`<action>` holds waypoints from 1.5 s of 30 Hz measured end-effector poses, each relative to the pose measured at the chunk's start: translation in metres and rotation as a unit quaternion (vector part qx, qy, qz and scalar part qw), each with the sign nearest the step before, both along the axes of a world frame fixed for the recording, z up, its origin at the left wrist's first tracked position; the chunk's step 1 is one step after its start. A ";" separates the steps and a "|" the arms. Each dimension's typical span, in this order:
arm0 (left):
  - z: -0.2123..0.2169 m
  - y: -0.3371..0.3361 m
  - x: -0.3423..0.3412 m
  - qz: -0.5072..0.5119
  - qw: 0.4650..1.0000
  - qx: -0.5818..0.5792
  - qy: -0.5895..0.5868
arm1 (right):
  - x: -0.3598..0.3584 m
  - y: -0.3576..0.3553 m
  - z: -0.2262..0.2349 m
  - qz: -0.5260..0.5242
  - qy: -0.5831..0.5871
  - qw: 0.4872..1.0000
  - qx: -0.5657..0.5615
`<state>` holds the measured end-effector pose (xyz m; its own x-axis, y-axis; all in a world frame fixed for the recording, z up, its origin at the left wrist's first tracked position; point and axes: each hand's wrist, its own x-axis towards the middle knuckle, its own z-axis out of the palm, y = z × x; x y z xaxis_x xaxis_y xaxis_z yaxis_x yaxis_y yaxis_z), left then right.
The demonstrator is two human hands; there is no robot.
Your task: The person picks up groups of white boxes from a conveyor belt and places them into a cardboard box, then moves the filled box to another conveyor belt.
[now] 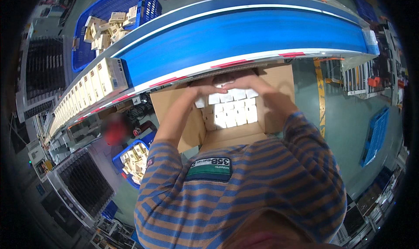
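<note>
Reaching into the open carton (233, 136), we hold our left hand (206, 90) and right hand (245, 81) close together at its far end, fingers pointing inward; we cannot tell whether either grips anything. White boxes (231, 115) sit in rows beneath and just nearer than the hands. Beyond them runs a blue belt (248, 30), with lined-up cartons (89, 86) to their left and a blue basket (150, 6) farther off.

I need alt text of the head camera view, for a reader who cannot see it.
A person's left hand and right hand are close together over pale cartons in an open cardboard box. To the left, a row of cartons stands on a blue conveyor; blue baskets hold loose cartons.
</note>
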<state>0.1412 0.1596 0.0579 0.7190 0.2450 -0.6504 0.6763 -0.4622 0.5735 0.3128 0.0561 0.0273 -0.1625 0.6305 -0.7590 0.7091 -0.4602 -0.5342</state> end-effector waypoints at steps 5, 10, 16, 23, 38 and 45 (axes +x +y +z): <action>0.024 -0.075 -0.065 0.054 0.950 0.258 -0.166 | -0.043 -0.083 0.054 -0.041 -0.143 0.946 0.286; -0.019 -0.083 -0.051 -0.086 0.949 0.300 0.049 | -0.054 -0.064 0.027 0.058 -0.220 0.959 0.172; -0.048 -0.063 -0.024 -0.092 0.970 0.181 0.135 | -0.055 -0.042 -0.031 0.072 -0.180 0.974 0.121; 0.016 -0.058 -0.097 0.149 0.951 0.115 -0.245 | -0.045 -0.030 0.083 -0.037 0.034 0.939 0.340; 0.114 0.211 -0.243 0.465 0.814 0.306 -0.165 | -0.051 0.079 0.128 -0.323 0.099 0.843 0.419; 0.117 0.144 -0.138 0.389 0.845 -0.038 -0.364 | -0.063 0.113 0.130 -0.408 0.041 0.814 0.410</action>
<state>0.0036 0.3039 0.1747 0.5760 0.8052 -0.1409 0.2137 0.0181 0.9767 0.2496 0.1693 0.1576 0.5358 0.8436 -0.0350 0.2923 -0.2242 -0.9297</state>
